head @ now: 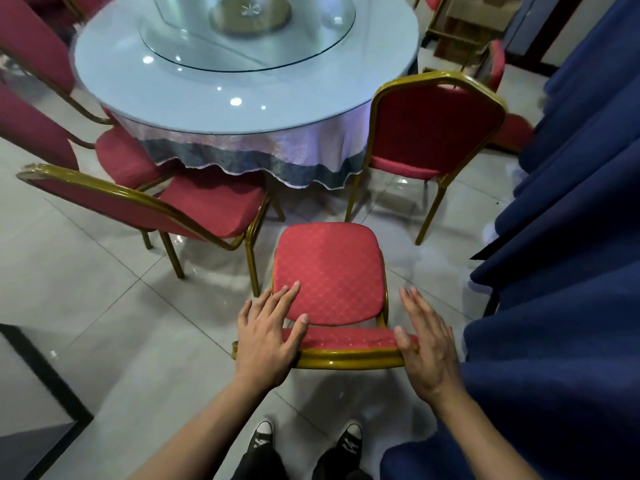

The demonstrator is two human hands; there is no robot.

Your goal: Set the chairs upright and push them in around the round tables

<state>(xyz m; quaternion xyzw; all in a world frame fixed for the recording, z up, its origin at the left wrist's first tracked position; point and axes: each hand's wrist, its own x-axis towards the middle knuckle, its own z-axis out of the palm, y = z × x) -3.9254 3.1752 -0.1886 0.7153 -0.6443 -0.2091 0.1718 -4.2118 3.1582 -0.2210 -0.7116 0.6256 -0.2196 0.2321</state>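
Observation:
A red chair (pixel 330 268) with a gold frame stands upright right in front of me, its seat facing the round table (pixel 242 109). My left hand (pixel 268 336) rests on the left end of its backrest top, fingers straight and spread. On the right end lies my right hand (pixel 427 344), fingers also straight, thumb on the red padding. The chair's front edge is a short gap away from the table's hanging cloth. Two more red chairs stand at the table, one on the left (pixel 194 206) and one on the right (pixel 433 129).
Dark blue drapes (pixel 561 271) hang close along the right. More red chairs (pixel 31 95) line the far left of the table. A glass turntable (pixel 249 32) sits on the tabletop. The floor is pale tile, with a dark-framed panel (pixel 41 386) at the lower left.

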